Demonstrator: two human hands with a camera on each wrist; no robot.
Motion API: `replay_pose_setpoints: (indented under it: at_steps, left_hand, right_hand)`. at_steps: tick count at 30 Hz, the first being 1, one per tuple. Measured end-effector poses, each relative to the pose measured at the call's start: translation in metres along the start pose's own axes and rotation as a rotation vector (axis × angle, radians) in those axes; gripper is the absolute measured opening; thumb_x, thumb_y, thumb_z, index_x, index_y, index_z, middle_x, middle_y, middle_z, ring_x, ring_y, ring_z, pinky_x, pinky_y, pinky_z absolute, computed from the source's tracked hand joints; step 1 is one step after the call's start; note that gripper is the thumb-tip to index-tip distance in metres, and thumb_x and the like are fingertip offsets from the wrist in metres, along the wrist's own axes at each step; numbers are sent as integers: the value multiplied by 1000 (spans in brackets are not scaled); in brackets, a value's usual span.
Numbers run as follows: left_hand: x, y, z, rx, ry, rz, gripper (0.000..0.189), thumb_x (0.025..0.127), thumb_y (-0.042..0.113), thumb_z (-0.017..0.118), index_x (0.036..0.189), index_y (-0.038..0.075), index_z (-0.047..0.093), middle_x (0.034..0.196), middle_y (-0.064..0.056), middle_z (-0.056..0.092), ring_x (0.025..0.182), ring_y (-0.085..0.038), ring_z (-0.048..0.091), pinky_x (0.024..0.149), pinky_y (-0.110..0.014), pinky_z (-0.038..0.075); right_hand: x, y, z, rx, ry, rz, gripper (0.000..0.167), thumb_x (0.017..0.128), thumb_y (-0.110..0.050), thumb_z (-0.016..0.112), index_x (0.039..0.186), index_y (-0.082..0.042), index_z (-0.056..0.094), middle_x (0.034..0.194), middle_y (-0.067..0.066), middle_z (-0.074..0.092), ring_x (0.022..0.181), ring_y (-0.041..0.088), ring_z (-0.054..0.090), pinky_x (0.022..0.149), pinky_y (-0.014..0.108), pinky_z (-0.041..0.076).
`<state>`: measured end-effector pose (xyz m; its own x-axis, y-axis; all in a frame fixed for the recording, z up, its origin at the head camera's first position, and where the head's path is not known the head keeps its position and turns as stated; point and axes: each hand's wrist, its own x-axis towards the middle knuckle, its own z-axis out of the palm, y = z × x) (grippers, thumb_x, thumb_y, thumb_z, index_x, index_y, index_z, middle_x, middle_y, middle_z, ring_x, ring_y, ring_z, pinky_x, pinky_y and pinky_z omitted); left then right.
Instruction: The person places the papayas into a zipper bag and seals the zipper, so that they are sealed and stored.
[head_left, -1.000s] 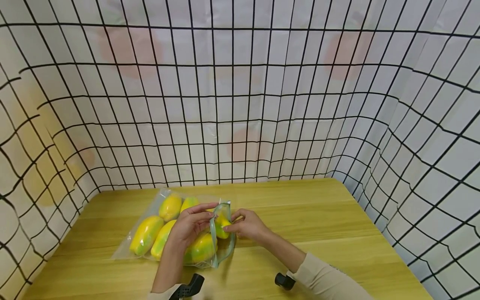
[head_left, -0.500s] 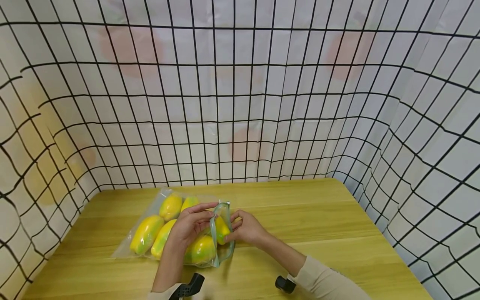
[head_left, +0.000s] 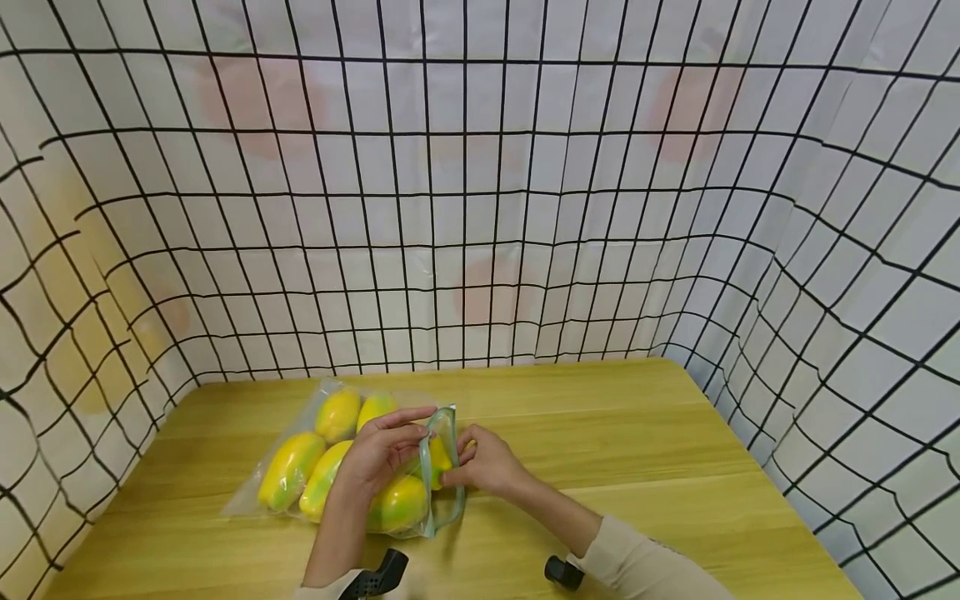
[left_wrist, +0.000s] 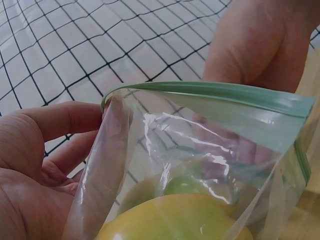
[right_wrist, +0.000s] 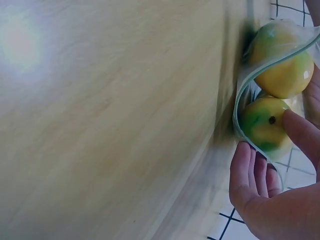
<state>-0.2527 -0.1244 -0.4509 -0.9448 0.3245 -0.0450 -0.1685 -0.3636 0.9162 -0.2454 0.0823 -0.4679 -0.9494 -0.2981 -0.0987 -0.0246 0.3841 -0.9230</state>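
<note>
A clear zip bag (head_left: 247, 498) with a green zip rim (left_wrist: 225, 91) lies on its side on the table, mouth to the right, with several yellow-green mangoes (head_left: 291, 471) inside. My left hand (head_left: 384, 457) holds the far upper edge of the mouth; its fingertips are partly hidden by the film in the left wrist view. My right hand (head_left: 486, 462) is at the mouth. In the right wrist view its thumb presses the end of one mango (right_wrist: 262, 125), which has a dark spot, while the other fingers curl against the rim. Another mango (right_wrist: 285, 75) lies beside it.
The wooden table (head_left: 637, 450) carries the bag on its left half. Black netting (head_left: 487, 192) over white sheeting encloses the back and both sides. Both forearms wear black wrist cameras (head_left: 564, 573).
The mango at the bag's mouth has gone further left into the bag, and my right hand has moved slightly left with it. My left hand keeps its hold on the rim.
</note>
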Motion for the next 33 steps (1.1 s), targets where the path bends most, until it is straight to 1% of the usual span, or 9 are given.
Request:
replay_pose_setpoints:
  at_steps: [4, 8, 12, 15, 18, 21, 24, 28, 33]
  left_hand:
    - [1, -1, 0, -1, 2, 2, 31, 98, -4, 58, 127, -4, 68, 96, -1, 75, 80, -9, 72, 75, -23, 61]
    - [0, -2, -1, 9, 10, 0, 29, 98, -4, 57, 123, 0, 72, 91, 0, 74, 78, -9, 70, 74, -22, 61]
    - [0, -2, 0, 13, 12, 2, 29, 97, -3, 59, 123, 1, 72, 91, -1, 74, 77, -10, 70, 74, -22, 61]
    - [1, -2, 0, 15, 7, 6, 30, 97, -3, 59, 125, -1, 70, 95, -1, 74, 78, -9, 70, 73, -22, 61]
    - [1, -2, 1, 20, 6, 10, 31, 97, -3, 59, 126, -3, 69, 95, -1, 75, 78, -9, 70, 73, -22, 60]
    - [2, -2, 1, 25, 17, 7, 32, 97, -3, 59, 128, -5, 67, 96, 0, 74, 77, -9, 69, 72, -21, 60]
    - [2, -1, 2, 22, 29, 5, 33, 96, -4, 60, 128, -7, 66, 99, -1, 74, 77, -9, 69, 72, -21, 60]
    - [2, -1, 3, 26, 34, 8, 33, 95, -3, 62, 128, -6, 67, 98, -1, 74, 76, -8, 69, 71, -20, 60]
    - [1, -1, 2, 40, 33, 11, 31, 96, -2, 62, 126, -3, 69, 99, 0, 74, 79, -8, 70, 72, -21, 60]
  right_hand:
    - [2, -3, 4, 15, 15, 8, 42, 73, -11, 89, 95, 0, 56, 82, 8, 65, 66, 17, 60, 57, 27, 49]
    - [4, -5, 7, 42, 13, 15, 40, 76, -11, 87, 95, 1, 55, 77, 7, 64, 58, 18, 58, 54, 26, 47]
    - [5, -6, 10, 49, 21, 12, 37, 77, -10, 86, 95, 2, 56, 74, 7, 64, 56, 17, 58, 52, 26, 47]
    - [5, -8, 11, 64, 31, 9, 35, 77, -8, 85, 94, 2, 57, 73, 8, 66, 56, 17, 60, 54, 30, 52]
    - [7, -7, 12, 87, 35, 6, 32, 77, -5, 83, 94, 3, 57, 73, 9, 66, 57, 18, 62, 57, 35, 57]
    - [10, -6, 13, 110, 36, 6, 29, 77, -2, 80, 93, 4, 57, 71, 9, 66, 56, 18, 63, 57, 34, 59]
    - [12, -5, 14, 122, 36, 3, 27, 78, -2, 79, 94, 4, 57, 70, 9, 66, 55, 17, 62, 55, 31, 58]
    - [11, -5, 14, 137, 33, -9, 26, 79, 0, 75, 96, 5, 57, 70, 11, 68, 55, 16, 61, 54, 29, 56]
    - [11, -3, 13, 145, 47, -4, 26, 80, -2, 77, 94, 4, 56, 70, 13, 69, 54, 16, 60, 53, 29, 55]
